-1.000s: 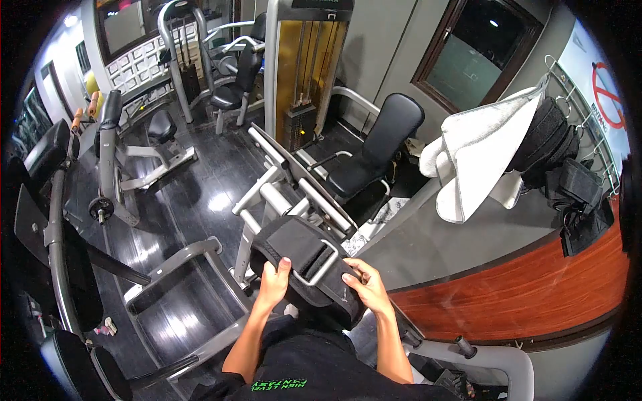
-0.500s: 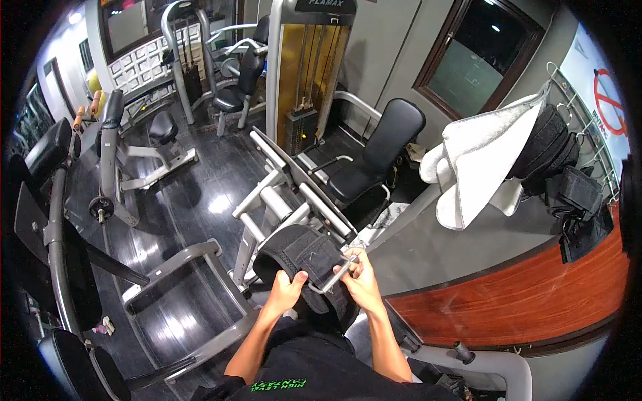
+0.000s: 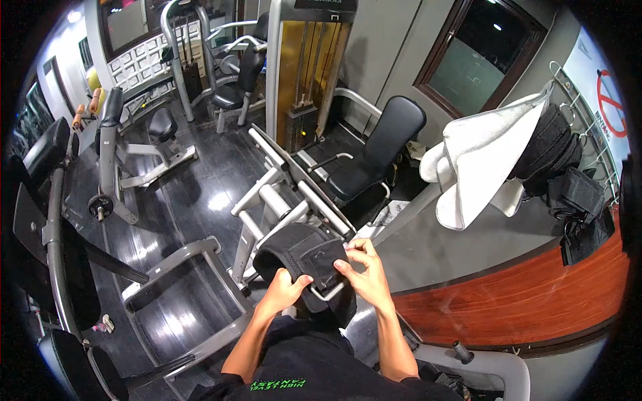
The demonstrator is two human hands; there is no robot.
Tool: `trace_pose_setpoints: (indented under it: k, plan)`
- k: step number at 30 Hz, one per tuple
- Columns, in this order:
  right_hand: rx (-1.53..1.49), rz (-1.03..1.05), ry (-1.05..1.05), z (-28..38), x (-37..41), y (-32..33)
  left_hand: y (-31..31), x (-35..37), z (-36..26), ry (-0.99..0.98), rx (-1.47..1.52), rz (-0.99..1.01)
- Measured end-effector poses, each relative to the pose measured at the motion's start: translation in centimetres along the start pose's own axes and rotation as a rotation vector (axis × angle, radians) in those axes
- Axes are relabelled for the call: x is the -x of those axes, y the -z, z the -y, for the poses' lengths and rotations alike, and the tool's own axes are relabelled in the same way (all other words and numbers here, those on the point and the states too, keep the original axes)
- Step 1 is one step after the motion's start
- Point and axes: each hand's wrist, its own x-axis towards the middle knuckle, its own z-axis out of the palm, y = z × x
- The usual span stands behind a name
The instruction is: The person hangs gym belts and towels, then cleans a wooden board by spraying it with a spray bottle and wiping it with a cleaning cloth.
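A black padded weightlifting belt (image 3: pixel 294 242) is curled in a loop in front of my torso. My left hand (image 3: pixel 287 292) grips its near edge, with the thumb lying on top. A metal buckle loop (image 3: pixel 328 293) lies tilted on the belt, just right of my left thumb. My right hand (image 3: pixel 366 275) is at the right end of the wide black strap (image 3: pixel 319 262), its thumb against the strap edge and its fingers bent behind. The strap passes over the belt's outer face. The lower part of the belt hangs close to my shirt.
A leg press machine (image 3: pixel 274 200) with a black seat (image 3: pixel 381 157) stands ahead. To the right, a white towel (image 3: pixel 485 157) and black gear (image 3: pixel 575 194) hang from hooks above a wood-trimmed ledge (image 3: pixel 508 301). More machines (image 3: pixel 110 154) fill the left side.
My right hand has left the metal buckle loop and shifted to the strap's end. The buckle now sits lower and flatter beside my left thumb. My left hand keeps its hold on the belt.
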Motion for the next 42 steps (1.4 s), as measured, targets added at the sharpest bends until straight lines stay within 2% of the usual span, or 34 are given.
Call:
trace_pose_setpoints:
  k: [2,4,6,7,8,9,10,12,15,16,18,19,20,22,24,26,30,33,35,36,38,40,42]
  plan:
    - [-0.126,0.06,-0.036,1.4,-1.3,0.5,-0.7,-0.1,-0.3,-0.062,-0.004,0.034]
    - [-0.294,0.021,-0.056,1.5,-2.5,0.3,-1.0,-0.1,-0.4,-0.127,-0.009,0.071]
    - [-0.443,-0.018,-0.122,3.0,-4.5,0.9,-1.3,0.3,0.2,0.046,-0.077,0.295]
    - [-0.447,-0.063,-0.072,4.0,-5.7,1.3,-1.5,0.3,1.2,0.045,-0.161,0.356]
    - [-0.45,-0.108,-0.022,4.7,-7.1,1.6,-1.6,0.4,0.9,0.045,-0.164,0.359]
    - [-0.583,-0.159,-0.067,5.0,-8.4,1.6,-1.8,0.6,0.5,0.078,-0.143,0.393]
    - [-0.713,-0.109,-0.113,5.3,-9.4,2.0,-1.9,0.7,0.3,0.111,-0.122,0.425]
    - [-0.601,-0.193,-0.035,4.5,-11.5,1.0,-1.7,0.4,0.2,0.088,-0.048,0.416]
    - [-0.425,-0.187,-0.044,1.7,-14.0,-0.9,-1.6,0.4,0.5,0.033,0.175,0.382]
    - [-0.109,-0.058,-0.091,-0.1,-14.7,-0.8,-1.8,0.6,1.2,0.033,0.174,0.382]
    - [0.035,0.115,-0.06,-5.1,-14.8,-2.9,-2.0,1.4,2.4,0.085,0.346,0.296]
    - [0.092,0.276,-0.149,-2.8,-13.4,-2.2,-1.8,1.7,2.5,0.154,0.368,0.257]
    - [0.288,0.299,-0.167,-5.9,-12.3,-3.1,-1.7,1.8,2.6,0.154,0.368,0.249]
    - [0.184,0.51,-0.252,-5.1,-10.2,-2.2,-1.8,2.3,2.6,0.254,0.552,0.062]
    - [0.203,0.409,-0.18,-2.5,-7.1,-0.9,-1.5,2.6,2.1,0.319,0.711,-0.004]
    - [0.169,0.399,-0.223,-0.2,-4.6,0.0,-1.5,2.5,1.6,0.327,0.689,-0.034]
    - [0.429,0.27,-0.311,3.9,-0.8,0.3,-2.0,2.0,2.5,0.295,0.644,0.03]
    - [0.477,0.195,-0.26,4.8,0.6,0.5,-2.7,1.9,1.9,0.189,0.581,0.061]
    - [0.546,0.158,-0.247,5.0,1.2,0.7,-2.5,2.0,1.4,0.187,0.532,0.039]
    - [0.545,0.152,-0.25,4.7,1.5,0.9,-2.5,2.0,0.9,0.182,0.486,0.011]
    - [0.331,0.18,-0.251,3.5,1.8,1.2,-2.2,1.9,0.1,0.18,0.506,-0.003]
    - [0.299,0.147,-0.212,3.4,1.9,1.1,-1.8,1.8,-0.3,0.181,0.527,-0.027]
    - [0.314,0.044,-0.234,4.3,1.7,1.0,-1.1,1.4,-0.5,0.155,0.381,0.014]
